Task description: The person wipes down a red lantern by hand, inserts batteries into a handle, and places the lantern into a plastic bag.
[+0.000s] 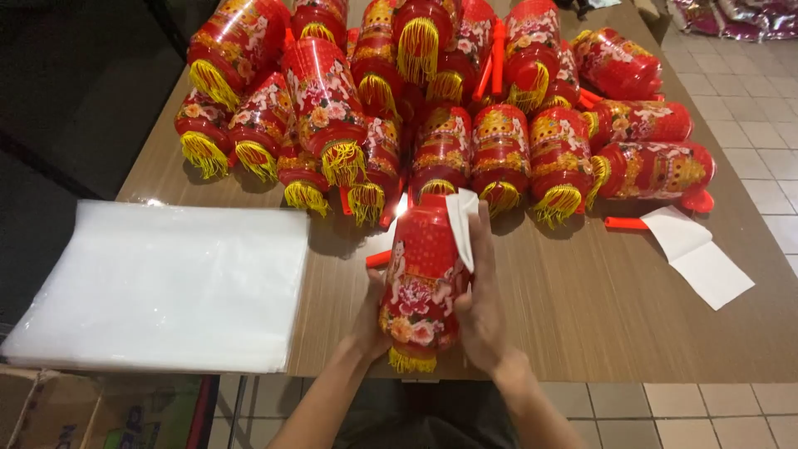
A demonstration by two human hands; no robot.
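- Meanwhile, at six o'clock on the brown wood-grain table [598, 324], a red lantern [422, 274] printed with flowers stands cradled between both palms, its yellow fringe at the near end.
- Left hand [371, 320] cups its side; right hand [480, 312] wraps the other, fingers pinching a folded white paper slip [462, 223].
- Likely light, thin-walled and glossy (easily dented), it seems best held around the drum.
- Clear plastic bags [166, 283] lie stacked at nine o'clock; more lanterns [465, 108] are piled at twelve.
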